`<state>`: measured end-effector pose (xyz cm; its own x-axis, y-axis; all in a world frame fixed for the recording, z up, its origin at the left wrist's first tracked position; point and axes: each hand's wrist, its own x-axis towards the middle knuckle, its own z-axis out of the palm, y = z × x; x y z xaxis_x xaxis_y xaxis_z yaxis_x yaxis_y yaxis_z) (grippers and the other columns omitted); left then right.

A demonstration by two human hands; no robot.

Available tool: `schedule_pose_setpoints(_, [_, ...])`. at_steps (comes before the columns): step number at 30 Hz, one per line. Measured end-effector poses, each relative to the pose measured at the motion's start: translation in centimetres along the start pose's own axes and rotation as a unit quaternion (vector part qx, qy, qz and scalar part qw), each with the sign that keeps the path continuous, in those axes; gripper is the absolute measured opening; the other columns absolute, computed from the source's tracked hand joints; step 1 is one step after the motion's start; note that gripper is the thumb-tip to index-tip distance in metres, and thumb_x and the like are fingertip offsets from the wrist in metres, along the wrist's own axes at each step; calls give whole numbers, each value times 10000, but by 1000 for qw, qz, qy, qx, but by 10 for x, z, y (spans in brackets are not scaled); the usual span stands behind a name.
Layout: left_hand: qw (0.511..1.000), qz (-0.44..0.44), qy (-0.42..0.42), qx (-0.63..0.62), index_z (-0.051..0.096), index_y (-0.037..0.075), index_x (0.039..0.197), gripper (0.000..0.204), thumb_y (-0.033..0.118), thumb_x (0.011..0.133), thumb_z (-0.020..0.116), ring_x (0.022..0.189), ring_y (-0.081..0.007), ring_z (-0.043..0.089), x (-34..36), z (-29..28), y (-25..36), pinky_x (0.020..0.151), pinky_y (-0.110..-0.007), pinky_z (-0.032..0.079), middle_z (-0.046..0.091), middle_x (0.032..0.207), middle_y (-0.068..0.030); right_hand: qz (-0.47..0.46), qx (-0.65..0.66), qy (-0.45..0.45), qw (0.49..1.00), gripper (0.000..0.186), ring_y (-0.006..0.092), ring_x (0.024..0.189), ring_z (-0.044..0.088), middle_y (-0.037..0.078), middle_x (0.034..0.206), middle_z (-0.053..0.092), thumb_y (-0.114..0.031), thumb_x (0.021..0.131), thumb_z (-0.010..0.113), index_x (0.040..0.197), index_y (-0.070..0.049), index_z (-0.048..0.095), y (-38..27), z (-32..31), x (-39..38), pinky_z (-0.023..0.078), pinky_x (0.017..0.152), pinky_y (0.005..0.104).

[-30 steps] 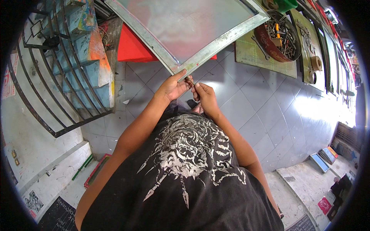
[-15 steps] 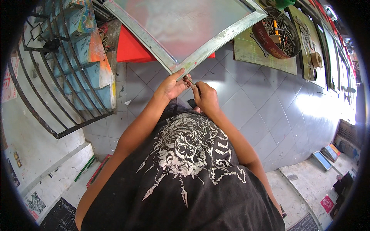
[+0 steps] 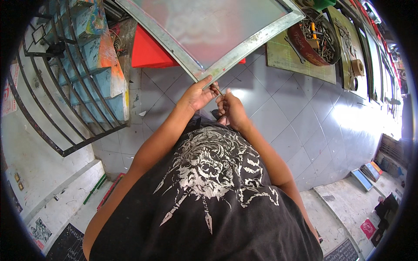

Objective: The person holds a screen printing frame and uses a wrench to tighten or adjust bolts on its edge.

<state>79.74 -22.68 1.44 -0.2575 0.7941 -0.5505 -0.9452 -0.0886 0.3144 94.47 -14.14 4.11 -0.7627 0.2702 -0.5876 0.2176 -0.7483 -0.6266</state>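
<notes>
A silkscreen frame [image 3: 252, 45] with a metal border and a hazy pinkish mesh [image 3: 209, 30] points one corner toward me. My left hand [image 3: 197, 98] is closed around that corner, thumb on top and fingers beneath. From its fingertips a short, thin rod-like piece [image 3: 220, 90] sticks out toward my right hand; its exact kind is too small to make out. My right hand [image 3: 234, 110] has its fingers curled at the rod's near end. Whether they grip the rod firmly does not show clearly.
A red surface [image 3: 150, 50] lies under the frame. At the right, a round red tin [image 3: 307, 45] full of small metal pieces stands on a green cutting mat [image 3: 278, 61], with a tape roll [image 3: 357, 67] beyond. Black curved metal bars [image 3: 85, 87] stand at the left. Grey tiles [image 3: 278, 113] cover the floor.
My right hand has turned and dropped slightly toward me, its fingers loosening and showing more of the rod. The left hand stays on the frame corner, which has shifted very little.
</notes>
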Motion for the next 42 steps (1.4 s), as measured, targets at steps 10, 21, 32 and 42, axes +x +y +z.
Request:
schedule_pose_setpoints(10, [999,-24,-36,-7,513,19,1123,306,210,908,617,837,-176,509,0,-3,3,793,-338,452,532,880,-71,-63,-9,-25,998,324,213,463,468,66,558,478,-275,966,487,744,-40,473,13,-8,12,378,476,333])
schedule_pose_setpoints(21, [999,-21,-37,-5,511,15,1122,308,203,905,622,832,-161,502,0,-3,3,780,-332,458,530,873,-57,-206,-430,166,863,363,201,466,463,46,530,445,-314,973,467,772,-14,505,10,6,4,391,473,334])
schedule_pose_setpoints(32, [999,-26,-47,-3,518,27,1123,304,205,902,626,834,-158,509,2,-6,3,769,-341,464,540,885,-54,46,-18,78,996,360,142,465,425,-2,584,490,-369,977,466,795,-63,522,9,-3,11,359,445,263])
schedule_pose_setpoints(42, [999,-19,-33,-18,530,29,1102,287,206,899,629,833,-161,513,7,-8,-1,783,-341,457,547,878,-59,-59,-70,69,993,360,166,441,384,-3,555,440,-340,979,464,746,-69,505,19,3,15,332,442,298])
